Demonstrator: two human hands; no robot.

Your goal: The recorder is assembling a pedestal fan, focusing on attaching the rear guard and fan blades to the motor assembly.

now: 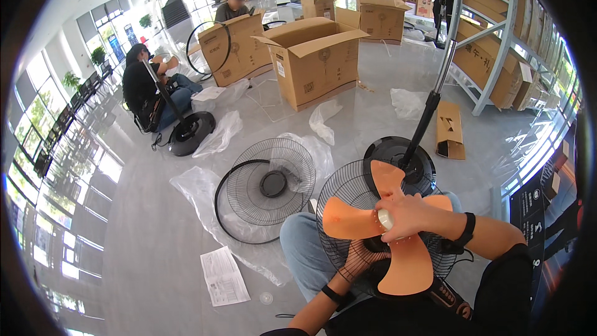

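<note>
An orange fan blade (407, 267) sits in front of the black wire rear grille (342, 177) of a fan head resting in my lap. My right hand (410, 214) reaches over the blade, its fingers closed around the white hub cap (385, 220) at the centre. Behind the grille wires, my left hand (359, 260) supports the fan head from below; blade and wires partly hide its fingers. A black control panel (453, 300) shows under the blade, close to my body.
A black front grille (256, 151) lies on plastic wrap with a thin black ring (217, 202). Nearby are a paper sheet (224, 277) and a round base with pole (420, 130). Open cartons (317, 74), another stand (191, 132) and a seated person (146, 84) are farther off.
</note>
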